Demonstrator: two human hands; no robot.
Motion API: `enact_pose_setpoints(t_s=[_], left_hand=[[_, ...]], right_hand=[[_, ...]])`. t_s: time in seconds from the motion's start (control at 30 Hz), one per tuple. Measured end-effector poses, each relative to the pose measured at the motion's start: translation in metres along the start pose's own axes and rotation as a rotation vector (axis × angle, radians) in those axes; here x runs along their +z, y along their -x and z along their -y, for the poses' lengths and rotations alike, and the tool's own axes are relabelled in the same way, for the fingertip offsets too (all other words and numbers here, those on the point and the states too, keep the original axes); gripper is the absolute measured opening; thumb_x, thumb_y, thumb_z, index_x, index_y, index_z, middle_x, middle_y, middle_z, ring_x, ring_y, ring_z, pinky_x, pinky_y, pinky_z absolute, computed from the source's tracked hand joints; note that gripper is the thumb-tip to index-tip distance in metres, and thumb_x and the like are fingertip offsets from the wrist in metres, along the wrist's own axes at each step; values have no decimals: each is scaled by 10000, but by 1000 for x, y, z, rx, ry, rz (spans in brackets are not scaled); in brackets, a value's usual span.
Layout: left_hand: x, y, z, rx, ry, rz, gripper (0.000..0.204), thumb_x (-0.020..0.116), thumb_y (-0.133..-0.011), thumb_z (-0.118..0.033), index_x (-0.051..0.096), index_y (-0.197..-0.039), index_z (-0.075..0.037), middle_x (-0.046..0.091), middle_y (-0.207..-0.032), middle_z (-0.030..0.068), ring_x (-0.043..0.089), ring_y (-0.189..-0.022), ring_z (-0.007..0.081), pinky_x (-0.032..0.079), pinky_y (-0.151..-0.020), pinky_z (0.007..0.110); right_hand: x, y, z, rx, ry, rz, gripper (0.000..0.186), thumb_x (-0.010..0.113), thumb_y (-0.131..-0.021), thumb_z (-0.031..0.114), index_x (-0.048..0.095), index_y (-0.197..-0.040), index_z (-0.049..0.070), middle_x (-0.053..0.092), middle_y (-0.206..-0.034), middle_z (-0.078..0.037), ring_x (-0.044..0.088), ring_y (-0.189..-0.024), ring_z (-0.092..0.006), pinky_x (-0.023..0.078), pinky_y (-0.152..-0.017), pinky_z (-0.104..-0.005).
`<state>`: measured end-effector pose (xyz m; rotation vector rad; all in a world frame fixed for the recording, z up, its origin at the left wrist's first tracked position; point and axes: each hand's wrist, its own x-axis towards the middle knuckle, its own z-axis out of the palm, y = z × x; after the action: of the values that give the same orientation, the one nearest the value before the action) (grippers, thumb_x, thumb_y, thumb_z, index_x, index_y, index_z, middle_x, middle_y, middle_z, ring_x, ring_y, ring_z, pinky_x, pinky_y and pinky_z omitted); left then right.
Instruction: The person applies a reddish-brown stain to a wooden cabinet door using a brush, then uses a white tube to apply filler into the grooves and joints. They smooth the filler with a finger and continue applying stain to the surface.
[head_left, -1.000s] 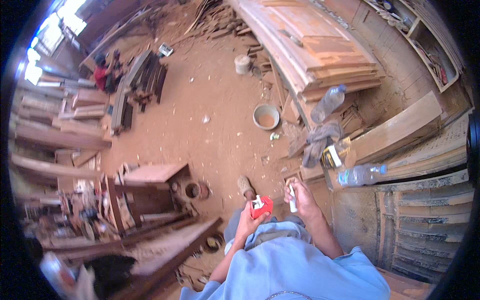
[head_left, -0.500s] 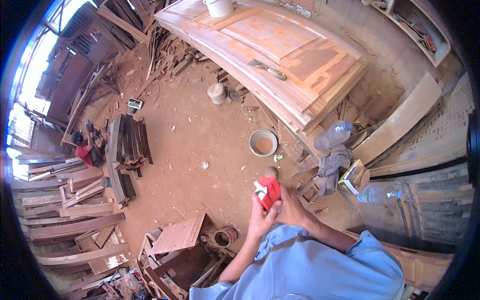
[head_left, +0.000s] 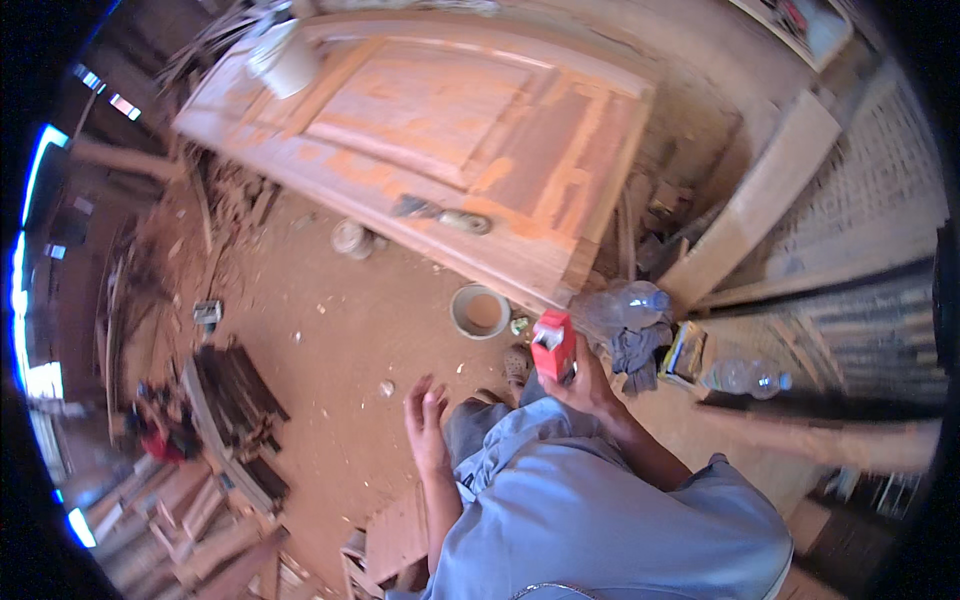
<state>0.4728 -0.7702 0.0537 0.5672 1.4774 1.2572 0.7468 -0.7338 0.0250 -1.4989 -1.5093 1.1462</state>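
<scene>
Right hand (head_left: 588,386) holds red box (head_left: 554,345), left hand (head_left: 428,420) apart.

Red packet (head_left: 560,352): card-like, smooth, slight sheen; door panel (head_left: 420,105): wood, matt, finish uneven with orange-toned patches; bucket (head_left: 285,65): white plastic, smooth; scraper (head_left: 466,221): handle worn and smeared, blade dull, its material too blurred to tell; bottles (head_left: 742,378): clear plastic, thin, glossy; rag (head_left: 638,355): grey cloth, rumpled, matt; plank (head_left: 760,203): pale wood, flat, matt; shirt (head_left: 620,530): blue cloth, soft, matt; floor (head_left: 340,370): rough, dusty, matt.
</scene>
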Motion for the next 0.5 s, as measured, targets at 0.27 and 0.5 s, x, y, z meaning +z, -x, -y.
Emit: enact_pose_setpoints(t_s=[0.27, 0.5], left_hand=[[-31, -82, -9, -118, -182, 195, 397, 543, -1008, -367, 553, -1275, -74, 590, -1279, 91, 595, -1109, 229, 454, -932, 362], [1, -146, -55, 3, -226, 347, 322, 559, -1009, -344, 606, -1183, -77, 616, -1215, 85, 614, -1044, 189, 456, -905, 324]], right_hand=[[-8, 83, -88, 807, 134, -663, 815, 782, -755, 300, 356, -1394, 28, 666, -1085, -199, 683, -962, -353, 548, -804, -440], [-53, 34, -127, 739, 488, -1102, 899, 740, -784, 331, 255, -1485, 46, 569, -1263, -268, 662, -991, -409, 541, -804, -505]])
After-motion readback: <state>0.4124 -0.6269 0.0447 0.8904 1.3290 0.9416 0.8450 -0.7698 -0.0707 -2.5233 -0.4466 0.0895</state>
